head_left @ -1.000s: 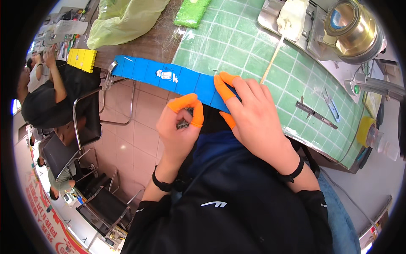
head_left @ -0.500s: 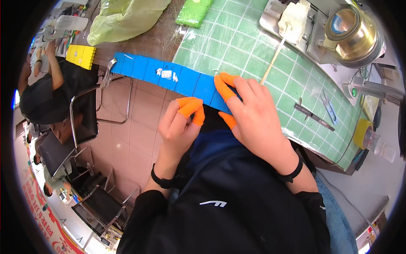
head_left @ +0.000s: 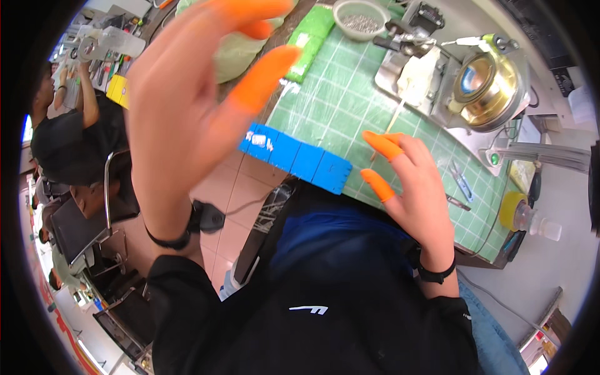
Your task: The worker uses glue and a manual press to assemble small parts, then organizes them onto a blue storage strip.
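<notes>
My left hand (head_left: 181, 112) is raised close to the camera, slightly blurred, with orange finger cots on its fingertips. Thumb and fingers are apart, and nothing shows between them. It hides the left part of the blue segmented strip (head_left: 303, 161), which lies along the near edge of the green tiled mat (head_left: 350, 81). Bits of white label stick to the strip. Just right of the strip's end, my right hand (head_left: 415, 197) hovers over the mat, also in orange cots. Its fingers are spread and hold nothing. A thin wooden stick (head_left: 395, 122) lies beyond its fingertips.
A bowl of small metallic pieces (head_left: 360, 24) stands at the back beside a green packet (head_left: 310, 44). A brass-coloured pot (head_left: 484, 87) is at the far right. Tweezers (head_left: 461, 181) lie right of my right hand. Another person (head_left: 81, 134) sits at the left.
My left hand has come off the strip and risen toward the camera. My right hand has let go of the strip and moved right, fingers spreading. The view has shifted; the bowl now shows.
</notes>
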A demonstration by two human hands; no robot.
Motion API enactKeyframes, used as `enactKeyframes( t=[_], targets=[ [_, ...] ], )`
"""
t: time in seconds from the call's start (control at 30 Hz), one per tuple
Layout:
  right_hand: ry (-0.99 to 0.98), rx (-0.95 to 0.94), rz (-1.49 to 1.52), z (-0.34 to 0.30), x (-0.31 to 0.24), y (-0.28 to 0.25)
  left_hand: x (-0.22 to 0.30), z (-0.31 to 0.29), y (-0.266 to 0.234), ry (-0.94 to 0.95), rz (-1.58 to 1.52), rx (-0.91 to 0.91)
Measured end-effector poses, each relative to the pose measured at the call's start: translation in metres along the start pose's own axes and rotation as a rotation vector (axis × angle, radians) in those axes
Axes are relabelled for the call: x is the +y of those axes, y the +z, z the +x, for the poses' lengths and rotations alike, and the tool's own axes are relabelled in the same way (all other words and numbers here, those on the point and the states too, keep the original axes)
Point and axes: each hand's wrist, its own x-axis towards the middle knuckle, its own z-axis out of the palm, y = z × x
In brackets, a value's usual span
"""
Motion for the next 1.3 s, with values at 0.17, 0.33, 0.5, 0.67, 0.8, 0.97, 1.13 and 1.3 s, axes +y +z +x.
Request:
enactKeyframes(
  t=[0.17, 0.33, 0.5, 0.67, 0.8, 0.97, 1.13, 1.3],
  targets=[
    [0.128, -0.026, -0.235, -0.009, 0.011, -0.016, -0.043, 0.099, 0.076, 0.069, 0.145, -0.390],
    [0.214, -0.072, -0.084, -0.006, 0.009, -0.015, -0.087, 0.148, 0.180, 0.166, 0.150, -0.613],
    [0.183, -0.098, -0.009, -0.004, 0.018, -0.009, -0.083, 0.154, 0.192, 0.153, 0.140, -0.661],
    [0.129, -0.095, 0.023, 0.002, 0.027, -0.008, -0.074, 0.148, 0.191, 0.142, 0.038, -0.602],
    [0.091, -0.074, 0.036, 0.006, 0.029, -0.006, -0.084, 0.145, 0.186, 0.141, -0.175, -0.473],
    [0.072, -0.070, 0.051, 0.004, 0.035, 0.000, -0.086, 0.148, 0.174, 0.131, -0.241, -0.448],
    [0.023, -0.020, 0.096, 0.001, 0.034, 0.002, -0.088, 0.148, 0.170, 0.122, -0.309, -0.427],
    [0.029, -0.024, 0.075, -0.001, 0.032, 0.004, -0.080, 0.151, 0.161, 0.011, -0.305, -0.471]
  ],
)
